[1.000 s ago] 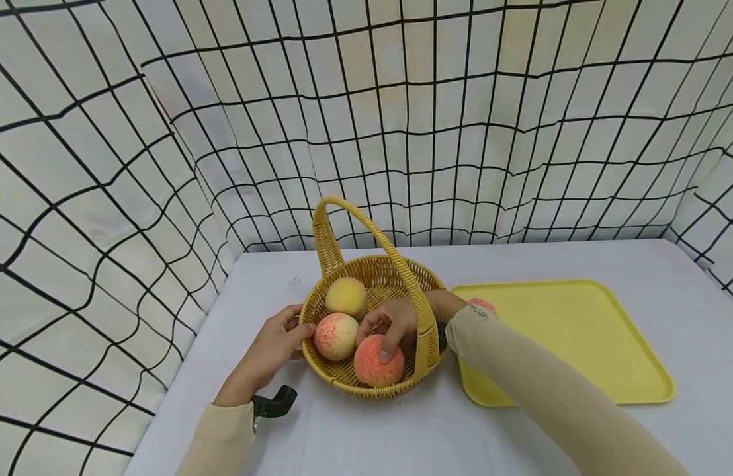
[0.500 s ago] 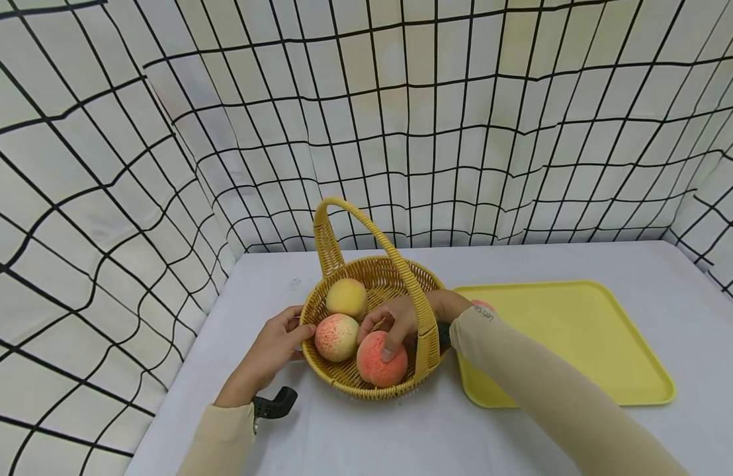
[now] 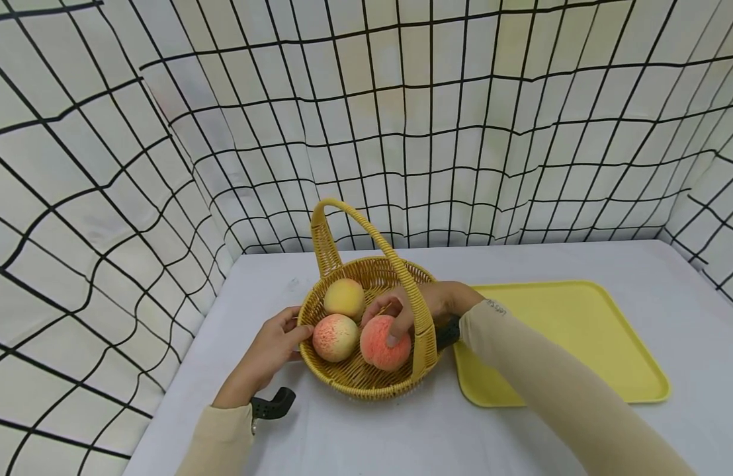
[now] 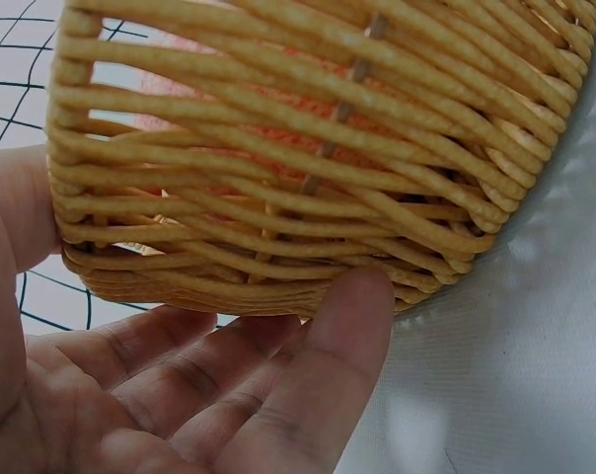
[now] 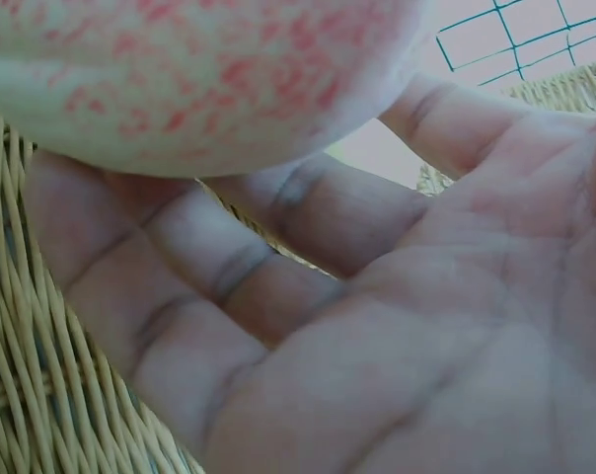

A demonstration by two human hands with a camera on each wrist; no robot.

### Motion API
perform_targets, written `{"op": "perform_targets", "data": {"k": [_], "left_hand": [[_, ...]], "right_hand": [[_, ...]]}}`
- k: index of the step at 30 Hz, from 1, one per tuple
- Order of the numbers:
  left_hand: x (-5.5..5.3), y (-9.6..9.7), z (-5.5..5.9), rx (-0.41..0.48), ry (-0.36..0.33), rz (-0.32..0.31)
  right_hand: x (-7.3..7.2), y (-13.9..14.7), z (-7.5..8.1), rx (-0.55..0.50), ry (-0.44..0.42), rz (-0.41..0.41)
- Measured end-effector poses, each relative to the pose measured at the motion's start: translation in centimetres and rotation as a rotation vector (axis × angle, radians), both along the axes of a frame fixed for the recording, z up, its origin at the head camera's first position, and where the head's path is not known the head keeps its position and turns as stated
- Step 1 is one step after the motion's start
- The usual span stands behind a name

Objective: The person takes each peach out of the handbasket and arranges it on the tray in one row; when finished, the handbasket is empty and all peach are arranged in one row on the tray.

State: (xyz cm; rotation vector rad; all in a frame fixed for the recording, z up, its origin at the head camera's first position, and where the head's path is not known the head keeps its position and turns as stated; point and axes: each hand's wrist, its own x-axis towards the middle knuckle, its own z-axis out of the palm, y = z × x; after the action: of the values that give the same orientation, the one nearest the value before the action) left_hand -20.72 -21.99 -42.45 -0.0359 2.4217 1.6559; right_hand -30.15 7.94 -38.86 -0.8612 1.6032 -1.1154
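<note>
A yellow wicker basket (image 3: 362,391) with a tall arched handle stands on the table. My left hand (image 3: 270,354) grips its left rim, thumb over the edge and the other fingers along the outside, as the left wrist view (image 4: 278,405) also shows. Inside, my right hand (image 3: 442,299) reaches under the handle and holds a pinkish-red peach (image 3: 378,345), thumb on its side. The right wrist view has the peach (image 5: 209,89) against the curled fingers. Left of it lie a yellow peach (image 3: 344,298) and a red-speckled pale peach (image 3: 335,338).
A flat yellow tray (image 3: 575,330) lies right of the basket, partly behind the right forearm. White cloth (image 3: 402,439) covers the table. Black netting (image 3: 366,139) over white sheeting closes off the back and sides.
My right hand has drawn the pinkish-red peach a little up and to the right within the basket. A peach edge seen on the tray is now hidden behind the right wrist.
</note>
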Motion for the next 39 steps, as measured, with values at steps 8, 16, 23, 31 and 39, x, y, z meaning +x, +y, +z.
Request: {"op": "perform_targets", "data": {"k": [8, 16, 23, 31, 39], "left_hand": [[-0.1, -0.1, 0.0, 0.037, 0.005, -0.013], [-0.2, 0.0, 0.0, 0.028, -0.003, -0.019], [-0.2, -0.1, -0.1, 0.015, -0.007, -0.021], [-0.2, -0.1, -0.1, 0.019, -0.009, -0.028], [-0.2, -0.1, -0.2, 0.030, -0.011, -0.028]], "right_hand": [[0.1, 1.5, 0.5, -0.002, 0.037, -0.122], [0.1, 3.3, 1.1, -0.059, 0.051, -0.165], [0.3, 4.7, 2.2, -0.033, 0.078, -0.220], [0.5, 6.4, 3.0, 0.035, 0.168, -0.279], [0.9, 8.3, 3.0, 0.023, 0.205, -0.328]]}}
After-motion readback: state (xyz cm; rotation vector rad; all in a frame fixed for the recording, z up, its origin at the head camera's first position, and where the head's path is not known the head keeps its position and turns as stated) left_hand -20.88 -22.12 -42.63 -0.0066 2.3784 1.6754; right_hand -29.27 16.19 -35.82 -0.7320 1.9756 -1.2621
